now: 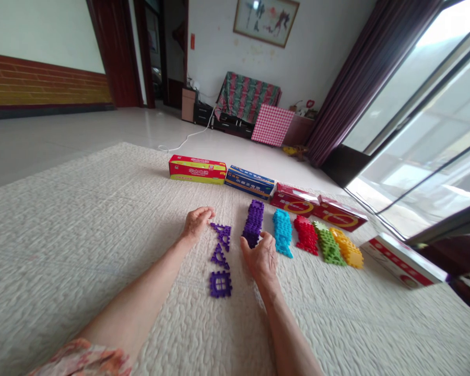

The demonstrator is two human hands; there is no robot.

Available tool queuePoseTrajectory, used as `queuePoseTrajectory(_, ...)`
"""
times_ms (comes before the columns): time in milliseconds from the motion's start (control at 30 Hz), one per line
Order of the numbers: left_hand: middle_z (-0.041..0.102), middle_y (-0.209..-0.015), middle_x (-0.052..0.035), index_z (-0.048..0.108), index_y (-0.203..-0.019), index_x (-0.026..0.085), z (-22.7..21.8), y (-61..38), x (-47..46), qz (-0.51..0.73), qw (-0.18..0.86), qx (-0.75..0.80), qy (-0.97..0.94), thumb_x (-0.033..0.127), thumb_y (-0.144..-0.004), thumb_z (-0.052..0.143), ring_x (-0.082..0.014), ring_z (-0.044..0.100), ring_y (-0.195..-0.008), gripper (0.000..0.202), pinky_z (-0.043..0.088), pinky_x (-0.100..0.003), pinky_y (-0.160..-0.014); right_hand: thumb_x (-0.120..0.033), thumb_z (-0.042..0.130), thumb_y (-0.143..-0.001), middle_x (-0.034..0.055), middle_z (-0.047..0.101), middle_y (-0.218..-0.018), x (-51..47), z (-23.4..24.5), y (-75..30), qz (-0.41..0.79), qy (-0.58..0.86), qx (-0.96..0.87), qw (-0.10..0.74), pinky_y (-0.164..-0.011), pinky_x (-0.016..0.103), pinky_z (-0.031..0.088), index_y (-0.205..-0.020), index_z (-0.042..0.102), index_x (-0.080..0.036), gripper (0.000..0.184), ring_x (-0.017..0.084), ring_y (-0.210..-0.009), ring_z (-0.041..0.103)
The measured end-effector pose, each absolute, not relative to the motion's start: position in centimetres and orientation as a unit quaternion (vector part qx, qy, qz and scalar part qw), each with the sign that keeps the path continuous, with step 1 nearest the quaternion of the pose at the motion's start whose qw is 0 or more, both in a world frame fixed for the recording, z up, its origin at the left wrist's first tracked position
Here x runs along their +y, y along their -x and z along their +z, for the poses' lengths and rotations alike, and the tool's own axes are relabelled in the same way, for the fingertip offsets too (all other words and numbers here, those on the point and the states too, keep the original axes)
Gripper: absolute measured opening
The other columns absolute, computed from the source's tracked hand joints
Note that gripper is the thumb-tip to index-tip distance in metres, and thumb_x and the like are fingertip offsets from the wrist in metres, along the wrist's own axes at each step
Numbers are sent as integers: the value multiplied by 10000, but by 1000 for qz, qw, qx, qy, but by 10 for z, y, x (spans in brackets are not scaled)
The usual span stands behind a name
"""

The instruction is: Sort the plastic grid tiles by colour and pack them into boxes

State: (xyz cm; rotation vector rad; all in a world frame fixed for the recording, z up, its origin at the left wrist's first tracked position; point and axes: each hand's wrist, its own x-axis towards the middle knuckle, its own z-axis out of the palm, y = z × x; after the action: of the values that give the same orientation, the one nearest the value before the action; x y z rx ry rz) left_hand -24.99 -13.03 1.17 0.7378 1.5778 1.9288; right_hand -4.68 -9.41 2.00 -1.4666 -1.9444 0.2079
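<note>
My left hand (197, 223) is closed, its thumb and fingers drawn together just above the upper purple triangular piece (224, 235). Whether anything small is between those fingertips is hidden. Below that piece lie a second purple triangular piece (219, 256) and a purple square window piece (220, 284), flat on the quilted mat. My right hand (262, 257) has its thumb and fingers on either side of the near end of a row of overlapping purple interlocking plastic pieces (254, 216). To its right is a similar row of light blue pieces (282, 232).
Red pieces (306, 236), green pieces (329, 245) and yellow pieces (348, 249) lie farther right. Behind them stand a red-yellow box (198, 171), a blue box (249, 183) and two dark red boxes (295, 200). A white-red box (405, 261) sits at right on the mat (113, 224).
</note>
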Motion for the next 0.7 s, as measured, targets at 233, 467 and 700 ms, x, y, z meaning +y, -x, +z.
queuePoseTrajectory(233,710,-749,-62,712,-838,145,7,252,-129,712,268,583,-285,371,-653,605,-185,643,-768,310,454,-244,-605,-341,539,-788,70,564,-873,-99,25,37,88,463,-783,406,-729,337,438,-935,537,-173,223,209,-797,540)
queuePoseTrajectory(467,709,-743,-63,709,-834,142,10,250,-130,714,265,583,-284,362,-648,598,-181,638,-754,309,457,-246,-604,-168,503,-813,14,571,-745,-118,36,39,228,264,-888,301,-657,244,434,-800,600,-181,100,122,-664,540)
queuePoseTrajectory(700,707,-738,-68,711,-824,139,13,249,-131,715,265,582,-284,364,-645,606,-181,635,-749,307,452,-243,-594,-193,707,-658,26,583,-925,-135,56,29,294,175,-931,130,-772,289,479,-947,627,-199,300,155,-839,572)
